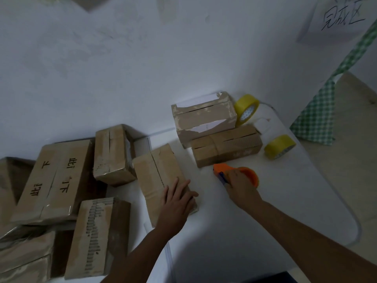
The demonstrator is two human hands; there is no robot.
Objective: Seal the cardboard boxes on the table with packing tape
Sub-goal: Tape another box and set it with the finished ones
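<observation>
A long cardboard box [157, 172] lies on the white table [255, 211] with its centre seam facing up. My left hand [176, 201] rests flat on the box's near end, fingers spread. To the right, my right hand [238, 184] grips an orange tape dispenser [247, 173] that sits on the table. Two more boxes stand behind it: a worn one with white patches [204, 117] and a lower one [226, 146]. Two yellow tape rolls lie at the far right, one leaning by the wall [245, 109], one nearer [279, 146].
Several other cardboard boxes crowd the left side, among them a big printed one [53, 180], one with torn corrugation [95, 235] and one near the wall [112, 152]. A green checked cloth [318, 117] hangs beyond the table's right edge. The white wall stands close behind.
</observation>
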